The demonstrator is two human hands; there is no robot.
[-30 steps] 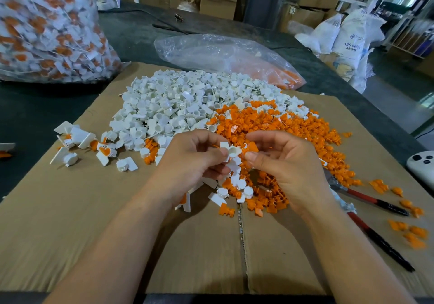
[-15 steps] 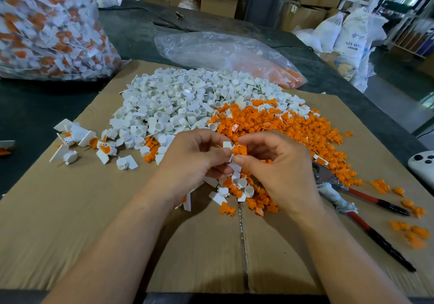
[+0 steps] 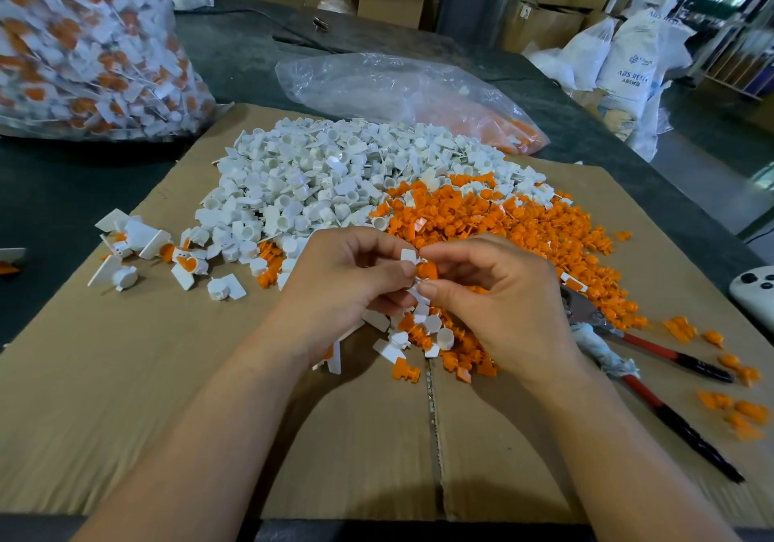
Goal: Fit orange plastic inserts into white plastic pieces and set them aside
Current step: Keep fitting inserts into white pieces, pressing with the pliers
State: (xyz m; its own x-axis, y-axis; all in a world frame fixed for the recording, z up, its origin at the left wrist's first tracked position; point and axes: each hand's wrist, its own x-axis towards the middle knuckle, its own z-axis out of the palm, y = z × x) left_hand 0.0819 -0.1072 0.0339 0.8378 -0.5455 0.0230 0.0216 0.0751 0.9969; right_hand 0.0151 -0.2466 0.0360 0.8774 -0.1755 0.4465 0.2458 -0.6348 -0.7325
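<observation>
My left hand (image 3: 347, 277) pinches a small white plastic piece (image 3: 408, 257) just above the cardboard sheet (image 3: 125, 395). Against it, my right hand (image 3: 498, 298) pinches an orange insert (image 3: 428, 270) between thumb and fingers. The two parts touch between my fingertips. Behind the hands lie a big heap of white pieces (image 3: 335, 177) and a heap of orange inserts (image 3: 502, 223). A few fitted white-and-orange pieces (image 3: 184, 263) lie apart at the left of the sheet.
Red-and-black handled cutters (image 3: 653, 378) lie right of my right hand, with loose orange inserts (image 3: 737, 407) beyond. A bulging bag of fitted pieces (image 3: 83, 47) stands far left. A clear bag (image 3: 398, 93) lies behind the heaps. A white controller (image 3: 754, 294) sits at the right edge.
My right hand brought an orange insert up from the heap to the white piece held by my left hand. The hands have closed together.
</observation>
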